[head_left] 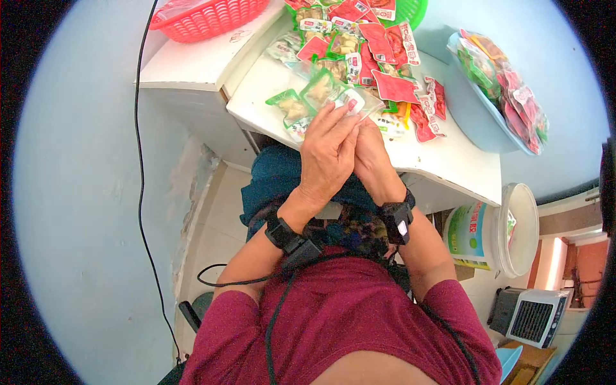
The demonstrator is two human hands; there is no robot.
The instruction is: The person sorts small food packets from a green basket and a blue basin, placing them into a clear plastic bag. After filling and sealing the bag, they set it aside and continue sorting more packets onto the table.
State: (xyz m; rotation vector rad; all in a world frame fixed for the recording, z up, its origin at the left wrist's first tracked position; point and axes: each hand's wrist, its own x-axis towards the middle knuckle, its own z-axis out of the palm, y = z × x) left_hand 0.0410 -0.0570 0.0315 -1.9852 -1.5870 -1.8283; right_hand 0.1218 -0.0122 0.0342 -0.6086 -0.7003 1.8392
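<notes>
Both my hands meet at the front edge of the white table. My left hand (326, 151) is closed, its fingers lying across a clear plastic bag (374, 108). My right hand (372, 153) presses against it, fingers partly hidden behind the left, gripping the same bag from below. Just past the fingertips lie green-edged snack packets (320, 89) with pale pieces inside. Beyond them spreads a pile of red packets (396, 87) and more green ones. A black band with a small box circles each wrist.
A light-blue basin (471, 106) of packets stands at the right. A red basket (212, 22) sits back left, a green basket (418, 11) behind the pile. A white bucket (518, 224) is below right. Black cables (138, 167) hang along the left wall and cross my lap.
</notes>
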